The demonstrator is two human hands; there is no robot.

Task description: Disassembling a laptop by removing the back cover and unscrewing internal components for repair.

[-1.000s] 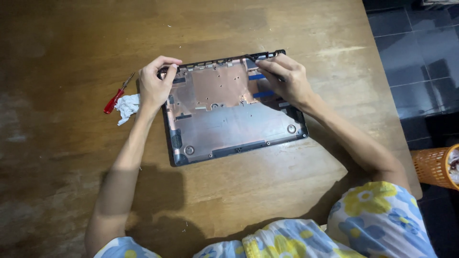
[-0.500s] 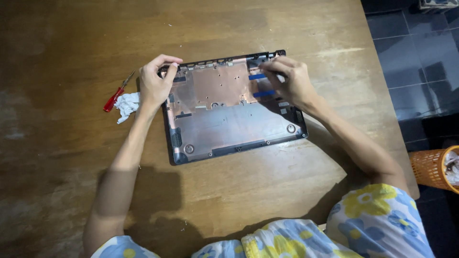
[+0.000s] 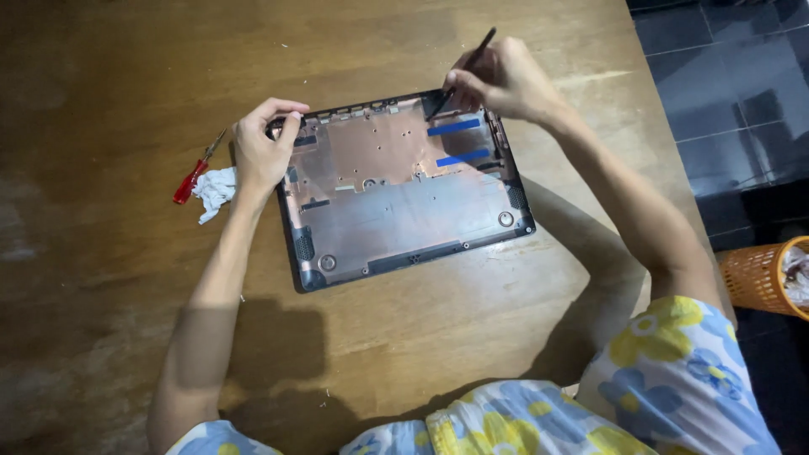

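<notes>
A laptop bottom cover (image 3: 404, 190) lies inner side up near the middle of a wooden table (image 3: 109, 337). The right hand (image 3: 506, 80), fingers closed around a thin dark tool (image 3: 462, 72), sets its tip at the far right corner; the left hand (image 3: 261, 152) pinches the far left edge. Bracing that edge and keeping the tip shallow looks wise. At left lie a red screwdriver (image 3: 192, 179) and white cloth (image 3: 216, 190).
</notes>
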